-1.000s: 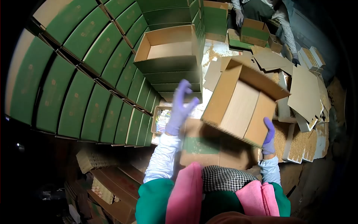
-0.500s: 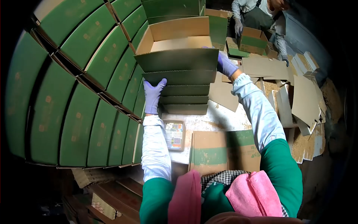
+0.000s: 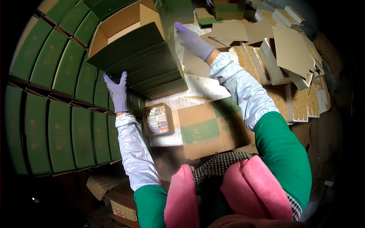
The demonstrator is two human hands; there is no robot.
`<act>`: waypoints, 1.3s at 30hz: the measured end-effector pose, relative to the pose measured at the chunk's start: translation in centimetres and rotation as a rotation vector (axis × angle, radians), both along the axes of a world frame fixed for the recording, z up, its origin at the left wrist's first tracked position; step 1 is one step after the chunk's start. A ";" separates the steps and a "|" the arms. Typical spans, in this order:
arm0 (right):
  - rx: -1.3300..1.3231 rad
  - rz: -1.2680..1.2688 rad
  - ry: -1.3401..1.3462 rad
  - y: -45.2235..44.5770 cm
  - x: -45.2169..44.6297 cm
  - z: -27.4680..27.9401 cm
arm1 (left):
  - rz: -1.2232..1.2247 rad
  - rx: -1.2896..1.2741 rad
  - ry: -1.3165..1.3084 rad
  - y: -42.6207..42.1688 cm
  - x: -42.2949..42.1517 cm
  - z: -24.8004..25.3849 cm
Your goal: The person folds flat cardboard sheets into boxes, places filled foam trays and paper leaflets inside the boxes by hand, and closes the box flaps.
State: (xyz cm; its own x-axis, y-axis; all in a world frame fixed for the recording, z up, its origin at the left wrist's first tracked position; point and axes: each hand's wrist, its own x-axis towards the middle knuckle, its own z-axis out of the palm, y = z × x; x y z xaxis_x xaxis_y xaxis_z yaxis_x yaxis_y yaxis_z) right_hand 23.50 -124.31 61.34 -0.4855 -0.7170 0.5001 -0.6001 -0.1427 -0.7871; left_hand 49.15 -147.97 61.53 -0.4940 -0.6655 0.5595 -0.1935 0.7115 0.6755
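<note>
The open box (image 3: 133, 45) is found on top of the stack of green boxes (image 3: 161, 78), at the rear left of the counter (image 3: 201, 85). The step in hand is judged to be seating and squaring that box. The left hand (image 3: 117, 93) is at the stack's lower front left, thumb and fingers spread; contact cannot be confirmed. The right hand (image 3: 193, 41) is beside the stack's right face, fingers extended together, gripping nothing visible. Further squaring would call for flat, even pressure from both sides. Clearance is tight at left, against the wall of cartons (image 3: 61, 144). Bare counter lies right of the stack's base; the label tray (image 3: 171, 121) and flattened carton (image 3: 201, 133) bound the front, loose cardboard sheets (image 3: 294, 51) the far right.
</note>
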 end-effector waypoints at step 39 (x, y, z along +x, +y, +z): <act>0.915 -0.513 -0.159 30.8 12.7 -5.7 | -0.603 -0.941 -0.454 28.8 -3.2 -4.5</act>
